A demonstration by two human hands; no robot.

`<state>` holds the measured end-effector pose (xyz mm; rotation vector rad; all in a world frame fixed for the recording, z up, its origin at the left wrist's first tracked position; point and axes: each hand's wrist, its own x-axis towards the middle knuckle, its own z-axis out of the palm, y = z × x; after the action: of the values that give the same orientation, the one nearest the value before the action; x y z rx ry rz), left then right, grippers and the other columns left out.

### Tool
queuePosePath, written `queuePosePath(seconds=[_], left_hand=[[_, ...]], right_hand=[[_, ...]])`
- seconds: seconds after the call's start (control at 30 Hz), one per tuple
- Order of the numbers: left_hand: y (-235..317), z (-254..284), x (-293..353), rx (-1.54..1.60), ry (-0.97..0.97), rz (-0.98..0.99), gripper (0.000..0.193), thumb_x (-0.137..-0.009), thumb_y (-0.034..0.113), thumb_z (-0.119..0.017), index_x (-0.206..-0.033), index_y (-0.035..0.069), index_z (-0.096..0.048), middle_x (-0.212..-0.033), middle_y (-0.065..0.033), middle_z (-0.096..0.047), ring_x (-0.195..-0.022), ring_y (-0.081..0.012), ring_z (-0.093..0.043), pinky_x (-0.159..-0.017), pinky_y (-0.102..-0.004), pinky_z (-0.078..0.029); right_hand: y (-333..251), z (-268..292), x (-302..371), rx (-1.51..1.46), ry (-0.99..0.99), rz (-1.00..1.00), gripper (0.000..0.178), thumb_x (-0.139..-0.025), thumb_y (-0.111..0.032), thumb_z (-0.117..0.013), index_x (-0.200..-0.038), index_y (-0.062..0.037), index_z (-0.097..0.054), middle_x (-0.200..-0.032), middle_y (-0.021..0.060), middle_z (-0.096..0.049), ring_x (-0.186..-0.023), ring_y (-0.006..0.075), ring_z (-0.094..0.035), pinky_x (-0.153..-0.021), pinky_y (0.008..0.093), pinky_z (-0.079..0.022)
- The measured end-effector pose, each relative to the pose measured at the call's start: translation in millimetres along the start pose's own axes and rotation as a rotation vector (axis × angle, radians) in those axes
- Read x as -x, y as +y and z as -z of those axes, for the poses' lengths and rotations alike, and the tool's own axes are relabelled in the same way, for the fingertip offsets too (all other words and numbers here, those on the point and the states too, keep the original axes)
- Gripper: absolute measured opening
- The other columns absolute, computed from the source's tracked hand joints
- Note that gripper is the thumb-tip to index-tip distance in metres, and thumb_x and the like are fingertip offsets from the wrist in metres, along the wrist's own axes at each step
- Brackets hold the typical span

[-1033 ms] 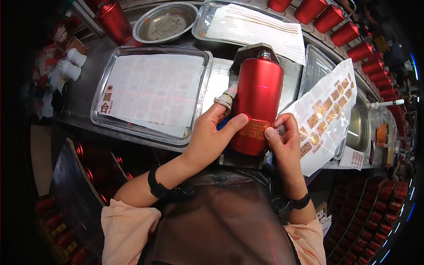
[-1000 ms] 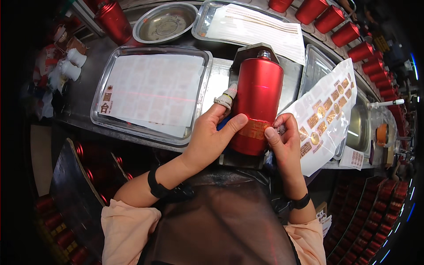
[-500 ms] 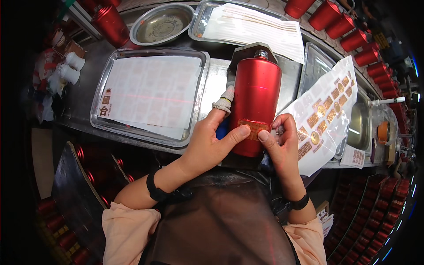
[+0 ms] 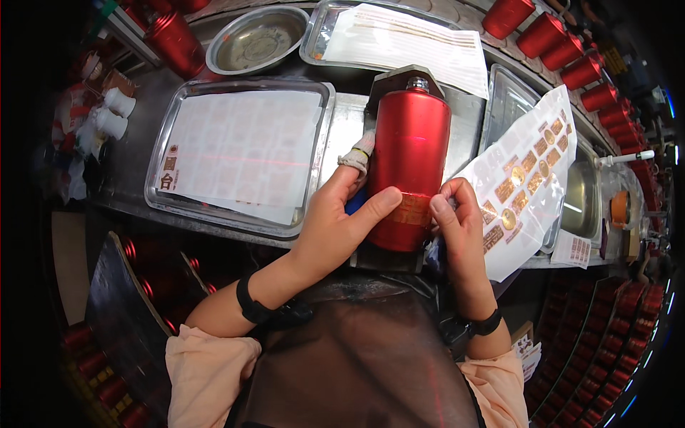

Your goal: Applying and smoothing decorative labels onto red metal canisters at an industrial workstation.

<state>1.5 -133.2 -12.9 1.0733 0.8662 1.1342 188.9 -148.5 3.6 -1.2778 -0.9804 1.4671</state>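
A red bottle [image 4: 412,153] with a glass neck lies tilted on a metal stand in front of me, neck away from me. Near its lower end sits a gold patterned decal [image 4: 412,209]. My left hand [image 4: 349,200] is closed round the bottle's left side, its thumb at the decal's left edge and a pale cover on one finger. At the lower right edge of the bottle my right hand [image 4: 458,221] is closed, thumb and forefinger drawn together; what lies between them is hidden. Beside it leans a white sheet of gold decals [image 4: 528,182].
A metal tray [image 4: 153,171] with white sheets stands at left, a round metal basin [image 4: 258,44] behind it. Another tray [image 4: 308,51] of striped sheets lies at the back. Several red bottles [image 4: 540,34] line the far right; more fill racks [image 4: 599,342] below.
My right thumb has moved off the decal's face to the bottle's right edge. My left thumb has slid slightly left, uncovering more decal. The bottle has shifted slightly left.
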Motion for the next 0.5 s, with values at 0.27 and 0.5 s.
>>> queuePosePath(seconds=[0.27,0.5], left_hand=[[-4.2,2.9,-0.8,0.085,-0.001,0.052,0.07,-0.098,0.018,-0.063,-0.153,-0.006,-0.027,-0.151,-0.0154,-0.042,-0.136,-0.0188,-0.043,-0.113,-0.0305,-0.034],[7.7,11.5,24.9,-1.068,-0.196,-0.472,0.049,-0.092,0.048,-0.061,-0.128,0.015,-0.068,-0.153,-0.0335,-0.03,-0.14,-0.0496,-0.034,-0.111,-0.066,-0.018]], right_hand=[[5.7,0.4,-0.5,0.088,-0.03,0.067,0.031,-0.094,-0.019,-0.071,-0.097,-0.008,-0.043,-0.087,-0.0025,-0.049,-0.076,0.001,-0.047,-0.066,0.0165,-0.041],[7.3,-1.0,-1.3,0.098,-0.021,0.15,0.029,-0.095,-0.017,-0.07,-0.097,-0.0073,-0.043,-0.088,-0.0018,-0.049,-0.077,0.0011,-0.047,-0.066,0.0164,-0.041]])
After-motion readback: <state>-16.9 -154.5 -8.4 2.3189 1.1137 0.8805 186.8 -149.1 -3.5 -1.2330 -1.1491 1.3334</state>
